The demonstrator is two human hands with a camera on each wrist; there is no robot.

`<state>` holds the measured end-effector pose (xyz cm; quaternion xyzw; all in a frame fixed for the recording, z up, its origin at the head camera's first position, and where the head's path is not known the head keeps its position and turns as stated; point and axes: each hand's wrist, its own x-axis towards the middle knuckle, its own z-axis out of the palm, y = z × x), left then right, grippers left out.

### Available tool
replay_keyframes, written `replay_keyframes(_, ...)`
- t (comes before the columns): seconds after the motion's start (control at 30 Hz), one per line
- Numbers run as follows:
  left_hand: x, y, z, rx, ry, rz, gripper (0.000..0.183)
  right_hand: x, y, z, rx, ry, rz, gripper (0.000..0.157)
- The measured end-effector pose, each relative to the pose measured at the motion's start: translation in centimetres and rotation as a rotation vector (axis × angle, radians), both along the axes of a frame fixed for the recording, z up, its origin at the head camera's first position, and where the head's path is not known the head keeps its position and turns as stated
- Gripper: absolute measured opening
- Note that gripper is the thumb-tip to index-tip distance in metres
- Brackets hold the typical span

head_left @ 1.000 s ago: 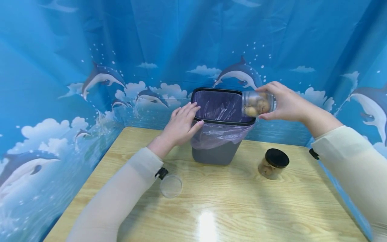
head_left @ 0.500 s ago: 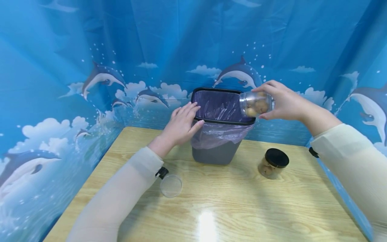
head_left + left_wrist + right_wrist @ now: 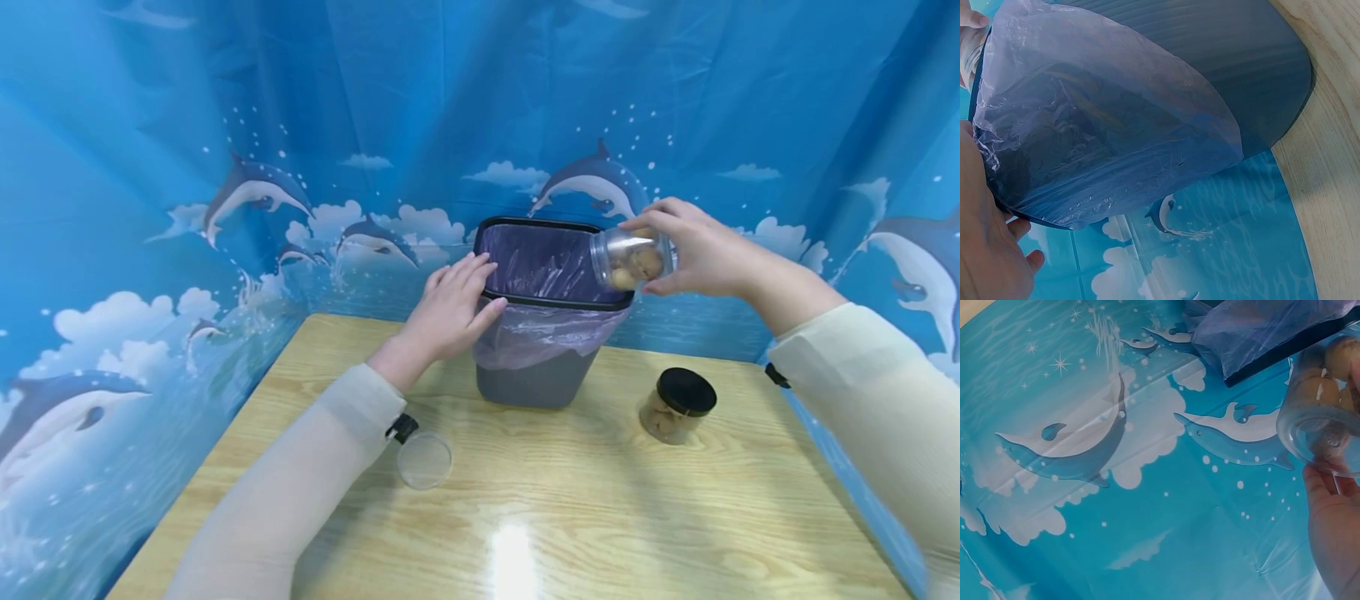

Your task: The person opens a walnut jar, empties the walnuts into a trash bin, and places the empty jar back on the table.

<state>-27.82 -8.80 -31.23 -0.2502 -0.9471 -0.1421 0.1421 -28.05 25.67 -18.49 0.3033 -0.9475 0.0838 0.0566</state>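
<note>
A grey trash can (image 3: 528, 383) stands on the table with a purple plastic liner (image 3: 551, 333) folded over its black rim. My left hand (image 3: 448, 312) rests on the can's left rim, fingers laid across the edge and thumb at the front. My right hand (image 3: 701, 254) grips a clear jar (image 3: 630, 258) by its base end, thumb below and fingers above. The jar lies tilted on its side, mouth facing left over the can's right rim. Several round yellow-brown pieces (image 3: 1321, 394) are inside it; their kind is unclear.
A second clear jar with a black lid (image 3: 678, 404) stands right of the can, holding brown pieces. A clear round lid (image 3: 424, 460) lies near the left wrist. A blue dolphin-print curtain (image 3: 420, 100) hangs behind the wooden table (image 3: 585, 517).
My right hand has moved the jar slightly left over the can's rim, and the jar's mouth tips a little further down. The left hand has stayed in place.
</note>
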Motion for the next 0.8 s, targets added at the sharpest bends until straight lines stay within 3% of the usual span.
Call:
replay_keyframes(0.3, 0.06, 0.0, 0.1, 0.007, -0.006, -0.003, 0.074, 0.23, -0.73, 0.65, 0.039, -0.018, -0.002, 0.083)
replay_keyframes(0.8, 0.25, -0.01, 0.15, 0.002, -0.01, 0.001, 0.072, 0.42, -0.67, 0.76, 0.011, 0.045, 0.022, 0.082)
